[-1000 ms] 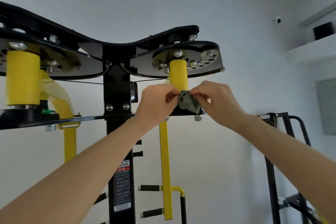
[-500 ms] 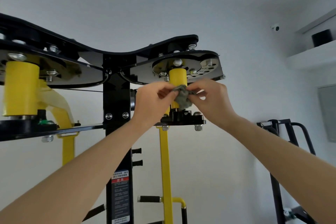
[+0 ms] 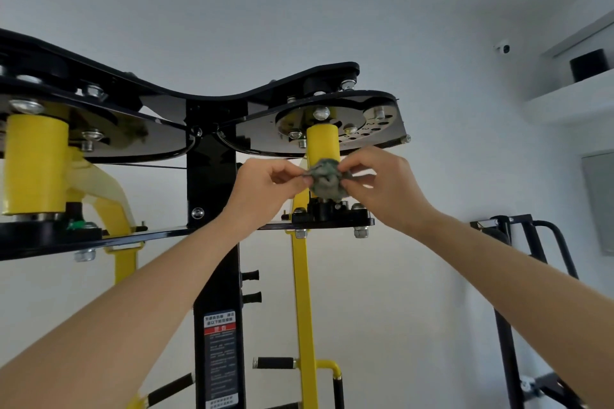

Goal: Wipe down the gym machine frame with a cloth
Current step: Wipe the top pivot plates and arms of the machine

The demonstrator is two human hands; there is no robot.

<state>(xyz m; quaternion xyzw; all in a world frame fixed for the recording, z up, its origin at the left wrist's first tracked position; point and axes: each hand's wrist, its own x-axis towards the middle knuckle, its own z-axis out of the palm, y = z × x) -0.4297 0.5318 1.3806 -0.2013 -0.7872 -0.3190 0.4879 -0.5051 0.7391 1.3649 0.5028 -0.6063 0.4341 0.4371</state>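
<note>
A small grey-green cloth (image 3: 326, 179), bunched up, sits against the lower part of the right yellow pivot cylinder (image 3: 321, 141) of a black and yellow gym machine. My left hand (image 3: 265, 189) pinches the cloth's left edge and my right hand (image 3: 382, 188) pinches its right edge. The cylinder stands between a black top plate (image 3: 332, 76) with a perforated silver disc and a black bolted bracket (image 3: 332, 216) below. A yellow arm (image 3: 304, 302) hangs down from the bracket.
The black centre post (image 3: 212, 269) carries a warning label and rises left of my hands. A second yellow cylinder (image 3: 35, 164) stands at far left. Black-gripped handles (image 3: 274, 363) stick out lower down. Another black frame (image 3: 518, 276) stands at right, below a white shelf (image 3: 571, 96).
Both hands carried the cloth upward along the yellow cylinder from the bracket, and the cloth is now spread wider between the fingertips. The view tilted up slightly.
</note>
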